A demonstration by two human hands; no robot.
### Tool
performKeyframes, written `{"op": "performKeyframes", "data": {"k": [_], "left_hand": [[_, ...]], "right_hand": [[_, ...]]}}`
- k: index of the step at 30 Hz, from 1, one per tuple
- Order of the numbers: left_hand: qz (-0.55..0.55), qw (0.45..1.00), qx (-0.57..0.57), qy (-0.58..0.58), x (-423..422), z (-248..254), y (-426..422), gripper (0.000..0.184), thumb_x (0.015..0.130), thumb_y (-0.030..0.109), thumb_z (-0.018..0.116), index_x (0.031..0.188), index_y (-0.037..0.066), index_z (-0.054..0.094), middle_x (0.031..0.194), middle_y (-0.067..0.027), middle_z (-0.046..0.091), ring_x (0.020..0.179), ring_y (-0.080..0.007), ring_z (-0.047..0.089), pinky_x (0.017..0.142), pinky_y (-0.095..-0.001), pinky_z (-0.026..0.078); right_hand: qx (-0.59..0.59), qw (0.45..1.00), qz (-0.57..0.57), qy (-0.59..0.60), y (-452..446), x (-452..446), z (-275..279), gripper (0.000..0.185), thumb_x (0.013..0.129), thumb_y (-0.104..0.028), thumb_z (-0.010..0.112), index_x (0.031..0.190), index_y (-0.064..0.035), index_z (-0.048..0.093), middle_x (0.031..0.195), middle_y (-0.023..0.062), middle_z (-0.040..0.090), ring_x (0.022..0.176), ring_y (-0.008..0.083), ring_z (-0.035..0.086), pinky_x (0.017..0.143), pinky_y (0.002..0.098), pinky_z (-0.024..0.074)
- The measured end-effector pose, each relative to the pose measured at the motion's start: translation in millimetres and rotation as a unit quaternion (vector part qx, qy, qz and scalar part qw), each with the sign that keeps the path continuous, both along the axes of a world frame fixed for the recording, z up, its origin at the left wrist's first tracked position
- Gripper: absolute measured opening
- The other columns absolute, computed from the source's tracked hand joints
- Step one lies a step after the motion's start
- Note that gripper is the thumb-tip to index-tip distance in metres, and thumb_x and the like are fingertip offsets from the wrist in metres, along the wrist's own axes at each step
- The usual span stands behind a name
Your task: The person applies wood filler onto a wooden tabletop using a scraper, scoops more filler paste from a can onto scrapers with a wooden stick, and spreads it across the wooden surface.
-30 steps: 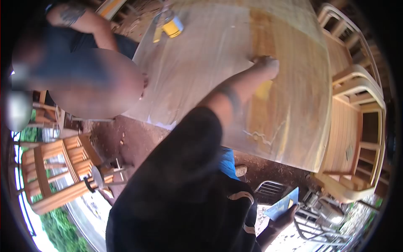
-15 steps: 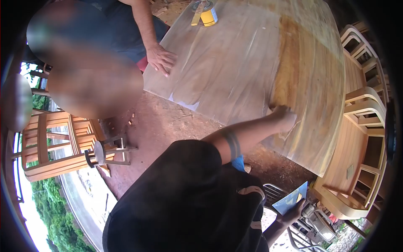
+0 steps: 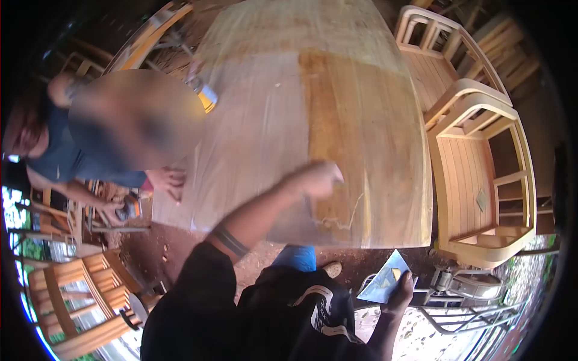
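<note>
My left hand (image 3: 320, 180) reaches over the large wooden tabletop (image 3: 253, 126), above the seam between its pale part and a darker golden patch. Its fingers look curled, somewhat blurred, and I cannot make out what, if anything, is in them. Low on the right, my right hand (image 3: 401, 293) grips a thin bluish sheet (image 3: 380, 281) by its edge. A small tan dab lies on that sheet. An irregular pale line (image 3: 355, 213) runs across the golden patch near the front edge.
Another person's hand (image 3: 168, 180) rests on the tabletop's left edge; their other hand holds an orange-and-black power tool (image 3: 129, 208). Behind stands a yellow can (image 3: 208, 100). Wooden benches (image 3: 472, 174) line the right side. A wooden frame (image 3: 78, 295) is at lower left.
The view has swung, so the tabletop appears farther left and more of the benches shows. The other person's second hand and power tool have come into sight. My right hand still holds the sheet.
</note>
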State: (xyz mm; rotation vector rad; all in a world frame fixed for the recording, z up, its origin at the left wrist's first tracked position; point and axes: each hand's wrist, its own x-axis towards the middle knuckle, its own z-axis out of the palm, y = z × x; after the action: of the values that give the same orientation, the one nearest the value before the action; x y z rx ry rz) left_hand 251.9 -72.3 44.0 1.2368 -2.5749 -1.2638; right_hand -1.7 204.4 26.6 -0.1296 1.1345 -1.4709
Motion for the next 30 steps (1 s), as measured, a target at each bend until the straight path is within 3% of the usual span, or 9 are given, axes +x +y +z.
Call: {"op": "performKeyframes", "data": {"k": [7,10,12,15,17,19,22,26,30], "left_hand": [[0.14,0.939,-0.299,-0.095,46.1,-70.8,-315.4,0.037,0.069,0.002,0.052,0.104,0.009,0.063,0.104,-0.0153,0.061,0.094,-0.0326,0.059,0.079,-0.0404,0.048],[0.161,0.938,-0.269,-0.146,24.4,-99.7,-326.2,0.039,0.072,0.0,0.051,0.108,0.008,0.061,0.106,-0.0158,0.06,0.098,-0.0333,0.056,0.083,-0.0404,0.046],[0.161,0.923,-0.349,-0.023,23.4,-122.5,-270.1,0.041,0.072,-0.004,0.048,0.11,0.007,0.06,0.106,-0.0167,0.059,0.101,-0.0338,0.054,0.085,-0.0416,0.045],[0.077,0.965,-0.227,-0.106,33.6,-73.0,-238.5,0.04,0.074,-0.004,0.048,0.111,0.007,0.059,0.106,-0.0152,0.059,0.099,-0.0327,0.056,0.085,-0.0415,0.045],[0.048,0.978,-0.164,-0.117,46.1,-54.3,-266.6,0.033,0.076,0.002,0.049,0.105,0.01,0.062,0.094,-0.0145,0.063,0.09,-0.0316,0.06,0.081,-0.0418,0.046],[0.129,0.969,-0.161,-0.137,41.4,-37.7,-337.0,0.031,0.075,0.007,0.054,0.104,0.011,0.063,0.098,-0.0138,0.064,0.093,-0.03,0.06,0.079,-0.0398,0.047],[0.063,0.96,-0.188,-0.197,53.9,-83.7,-439.7,0.031,0.07,0.01,0.058,0.1,0.01,0.065,0.091,-0.0144,0.065,0.086,-0.0317,0.062,0.073,-0.0388,0.05],[-0.014,0.963,-0.065,-0.262,17.9,-46.7,-392.9,0.043,0.065,-0.004,0.048,0.102,0.007,0.066,0.097,-0.0168,0.064,0.09,-0.0325,0.061,0.079,-0.0363,0.048],[-0.059,0.972,-0.094,-0.208,18.2,-50.4,-296.4,0.043,0.062,-0.004,0.051,0.101,0.006,0.066,0.096,-0.0169,0.065,0.091,-0.0311,0.061,0.081,-0.036,0.047]], "right_hand": [[0.073,0.982,-0.165,0.056,-83.9,23.3,-3.4,0.039,0.089,-0.036,0.05,0.104,-0.0001,0.053,0.097,0.01,0.056,0.087,0.0204,0.057,0.075,0.0331,0.0464],[0.043,0.887,-0.073,0.455,-96.8,38.5,-20.4,0.04,0.093,-0.038,0.044,0.1,0.0013,0.052,0.091,0.0072,0.05,0.082,0.0159,0.048,0.072,0.0287,0.0402],[0.181,0.943,-0.173,0.218,-108.5,45.2,-20.6,0.039,0.094,-0.037,0.044,0.098,0.0011,0.051,0.089,0.0068,0.049,0.079,0.0149,0.048,0.07,0.0285,0.0407],[0.127,0.893,-0.036,0.431,-124.7,41.1,-35.8,0.037,0.094,-0.035,0.043,0.098,0.0001,0.052,0.085,0.0062,0.049,0.074,0.0157,0.048,0.066,0.0297,0.0416],[0.213,0.953,-0.152,0.155,-157.7,53.0,-18.4,0.036,0.095,-0.033,0.042,0.098,0.0016,0.052,0.083,0.0064,0.049,0.072,0.0175,0.048,0.065,0.0298,0.0414],[0.117,0.865,-0.014,0.488,-153.0,48.2,-28.6,0.039,0.092,-0.034,0.046,0.097,0.0044,0.051,0.08,0.0075,0.049,0.071,0.0191,0.048,0.063,0.0311,0.0403],[0.129,0.972,-0.071,0.181,-164.5,41.3,-12.0,0.034,0.096,-0.03,0.043,0.102,0.0015,0.054,0.088,0.0051,0.051,0.082,0.0146,0.05,0.074,0.0281,0.041],[0.006,0.795,0.074,0.602,-141.8,29.2,-34.2,0.06,0.087,-0.049,0.047,0.111,0.0051,0.048,0.089,0.0097,0.051,0.082,0.0203,0.05,0.075,0.0314,0.0403],[0.171,0.968,-0.072,0.17,-167.4,42.7,-15.4,0.04,0.092,-0.04,0.046,0.098,-0.0005,0.051,0.082,0.0056,0.05,0.077,0.0146,0.049,0.068,0.0273,0.0393]]}}
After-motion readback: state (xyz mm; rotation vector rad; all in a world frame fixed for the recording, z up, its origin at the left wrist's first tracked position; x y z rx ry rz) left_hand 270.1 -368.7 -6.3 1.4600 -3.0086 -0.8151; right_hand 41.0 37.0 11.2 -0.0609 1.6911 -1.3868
